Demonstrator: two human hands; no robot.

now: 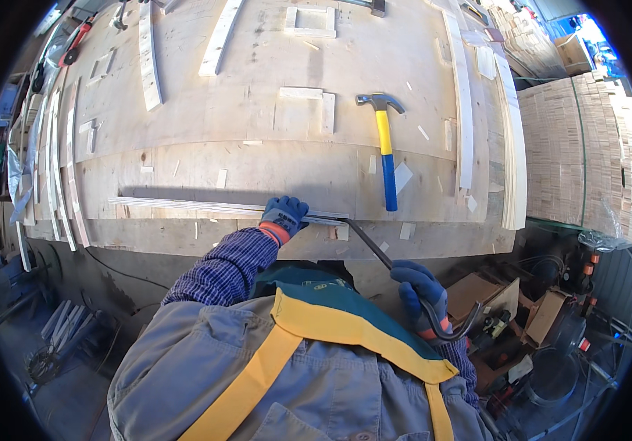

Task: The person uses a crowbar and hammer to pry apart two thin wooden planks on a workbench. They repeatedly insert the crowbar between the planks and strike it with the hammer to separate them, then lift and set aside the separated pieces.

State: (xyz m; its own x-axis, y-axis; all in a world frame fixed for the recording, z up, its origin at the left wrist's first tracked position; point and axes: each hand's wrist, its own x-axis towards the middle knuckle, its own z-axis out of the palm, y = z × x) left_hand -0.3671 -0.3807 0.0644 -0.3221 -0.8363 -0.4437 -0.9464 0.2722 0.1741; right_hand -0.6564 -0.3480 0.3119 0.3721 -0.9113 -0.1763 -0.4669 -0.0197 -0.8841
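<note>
My left hand (284,214), in a blue work glove, is closed round a thin layered wooden strip (183,203) near the front of the wooden worktable (205,165). My right hand (420,288), also gloved, grips a dark metal crowbar (372,244) in front of the table edge. Its hooked end curves out below that hand. The bar's far tip reaches the strip's right end; whether it is wedged between layers I cannot tell. A claw hammer (387,151) with a yellow and blue handle lies beyond, to the right.
Long wooden slats (150,70) lie across the table, more along its left and right sides. Small wood pieces (306,93) and scraps are scattered about. A strapped stack of wood (584,147) stands at right, with cardboard boxes (547,316) below. Bundled bars (73,323) stand at lower left.
</note>
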